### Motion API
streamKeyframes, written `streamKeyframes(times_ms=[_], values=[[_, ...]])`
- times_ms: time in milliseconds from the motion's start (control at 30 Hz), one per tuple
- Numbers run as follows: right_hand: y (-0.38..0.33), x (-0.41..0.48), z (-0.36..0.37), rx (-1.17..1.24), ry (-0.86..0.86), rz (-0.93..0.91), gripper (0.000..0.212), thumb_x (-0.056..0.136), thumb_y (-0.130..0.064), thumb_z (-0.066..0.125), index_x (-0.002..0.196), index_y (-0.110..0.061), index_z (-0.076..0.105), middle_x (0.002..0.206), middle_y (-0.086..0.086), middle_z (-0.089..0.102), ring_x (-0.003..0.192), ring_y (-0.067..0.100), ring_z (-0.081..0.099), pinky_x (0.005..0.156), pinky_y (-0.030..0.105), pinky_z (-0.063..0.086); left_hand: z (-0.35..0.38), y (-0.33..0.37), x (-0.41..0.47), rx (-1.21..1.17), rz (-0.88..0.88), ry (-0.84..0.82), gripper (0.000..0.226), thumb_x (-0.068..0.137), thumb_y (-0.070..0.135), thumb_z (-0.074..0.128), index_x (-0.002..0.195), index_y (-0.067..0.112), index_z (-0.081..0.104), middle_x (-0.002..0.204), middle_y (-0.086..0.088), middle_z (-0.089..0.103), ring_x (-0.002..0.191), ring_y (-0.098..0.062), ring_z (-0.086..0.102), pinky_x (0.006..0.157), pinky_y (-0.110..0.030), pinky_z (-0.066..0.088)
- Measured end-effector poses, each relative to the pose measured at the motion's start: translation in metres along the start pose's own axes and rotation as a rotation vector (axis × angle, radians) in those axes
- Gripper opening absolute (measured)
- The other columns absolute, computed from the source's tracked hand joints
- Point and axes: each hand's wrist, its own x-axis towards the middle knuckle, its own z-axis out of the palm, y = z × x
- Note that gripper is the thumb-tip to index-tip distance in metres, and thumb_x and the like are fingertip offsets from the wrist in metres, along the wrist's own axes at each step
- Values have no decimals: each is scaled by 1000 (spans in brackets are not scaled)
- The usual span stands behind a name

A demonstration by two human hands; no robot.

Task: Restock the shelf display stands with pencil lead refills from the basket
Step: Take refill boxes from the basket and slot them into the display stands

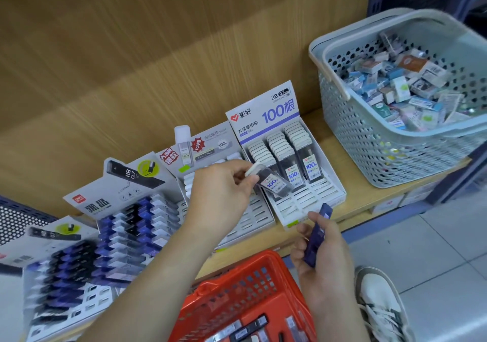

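My left hand (pixel 221 196) pinches a clear lead refill case with a white cap (pixel 271 181), held tilted over the left column of the white "100" display stand (pixel 329 191). That stand has three columns of refills toward its back. My right hand (pixel 324 257) grips a dark blue refill case (pixel 317 233) just off the shelf's front edge. The red basket (pixel 237 289) below holds several more refill cases. Left of the white stand are a grey stand (pixel 210 141) and two stands of blue and black refills (pixel 137 225).
A pale green basket (pixel 369 136) full of small boxed items stands on the wooden shelf (pixel 263 236) at the right. A white shoe (pixel 379 299) rests on the tiled floor. A perforated shelf panel (pixel 18 218) stands at the far left.
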Motion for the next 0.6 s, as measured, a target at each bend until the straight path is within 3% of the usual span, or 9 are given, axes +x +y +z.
streamKeyframes(times_ms=[100,233,433,600], values=[[0,2,0,59,27,-9,14,95,-10,47,94,-14,60,67,4,54,44,10,42,44,22,33,14,-2,6,95,39,-52,10,88,21,65,84,14,72,70,-1,69,71,-20,63,69,-38,51],[4,1,-2,24,29,-53,18,97,-5,46,97,-11,62,68,4,58,55,12,51,53,24,37,24,-3,6,179,53,-125,15,91,24,61,85,14,70,70,-3,68,70,-20,62,68,-38,49],[7,4,-4,-24,18,-68,16,94,-3,56,103,-9,67,91,8,73,79,16,65,66,27,48,21,-5,9,307,118,-140,16,92,26,58,89,16,70,69,-3,66,68,-22,59,64,-32,46],[12,8,-5,-67,39,-102,19,99,-5,52,109,-9,67,98,8,74,89,17,68,72,29,52,23,1,19,497,204,-203,26,92,24,54,69,11,54,62,-4,56,68,-26,54,60,-33,40]])
